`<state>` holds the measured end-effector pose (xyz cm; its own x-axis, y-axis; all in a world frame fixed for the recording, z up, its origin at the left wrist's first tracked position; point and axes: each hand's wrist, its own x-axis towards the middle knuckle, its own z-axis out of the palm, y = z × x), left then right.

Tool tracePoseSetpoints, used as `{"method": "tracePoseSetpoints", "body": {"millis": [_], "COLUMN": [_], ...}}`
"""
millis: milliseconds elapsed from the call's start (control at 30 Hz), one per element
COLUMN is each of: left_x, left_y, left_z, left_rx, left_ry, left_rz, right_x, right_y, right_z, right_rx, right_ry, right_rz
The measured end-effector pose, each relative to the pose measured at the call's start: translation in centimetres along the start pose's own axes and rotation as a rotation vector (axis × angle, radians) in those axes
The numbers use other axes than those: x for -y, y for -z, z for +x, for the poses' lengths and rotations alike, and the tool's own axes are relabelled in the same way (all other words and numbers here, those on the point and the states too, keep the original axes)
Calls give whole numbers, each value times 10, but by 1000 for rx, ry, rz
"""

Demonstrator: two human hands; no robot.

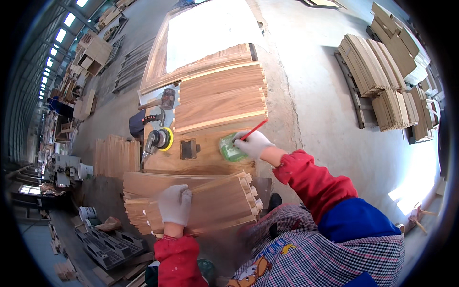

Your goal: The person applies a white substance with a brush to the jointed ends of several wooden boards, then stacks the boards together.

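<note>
My right hand (253, 143), in a white glove, pinches a thin red stick (255, 130) over a green container (232, 149) on the wooden worktable. The lower end of the stick is hidden by the glove and the container. My left hand (175, 204), also gloved, is closed at a wooden board (217, 203) on the near stack, its fingers bent over the wood. The board's right end has notched, jagged joints (249, 193). Past the green container lie joined wooden panels (220, 98) with notched right ends.
On the table are a sander with a yellow pad (165, 139), a hammer (160, 116), a mallet (167, 98) and a dark square block (188, 149). A white sheet (210, 33) covers the far end. Board stacks (368, 67) stand on pallets at the right. Grey plastic trays (110, 246) lie lower left.
</note>
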<state>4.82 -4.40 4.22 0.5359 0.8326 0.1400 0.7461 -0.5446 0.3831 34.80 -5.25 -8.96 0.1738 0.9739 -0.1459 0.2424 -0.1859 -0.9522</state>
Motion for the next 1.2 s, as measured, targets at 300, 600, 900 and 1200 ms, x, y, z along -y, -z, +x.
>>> {"method": "tracePoseSetpoints", "body": {"millis": [300,600,900,1200], "left_x": [-2,-2,1,6], "left_y": [1,1,-2,-6], "left_z": [0,0,-2,-1], "left_rx": [11,5,-1,-29], "left_ry": [-7,9,37,-4], "left_rz": [22,-6,15,21], "right_x": [-38,-49,26,68], "right_y": [10,-5,44,44], "right_z": [-45,-50,-104,-162], "right_rx": [-201,-188,-48,-79], "right_ry": [-557,-601,-176,3], "right_rz": [999,1302,1324,795]}}
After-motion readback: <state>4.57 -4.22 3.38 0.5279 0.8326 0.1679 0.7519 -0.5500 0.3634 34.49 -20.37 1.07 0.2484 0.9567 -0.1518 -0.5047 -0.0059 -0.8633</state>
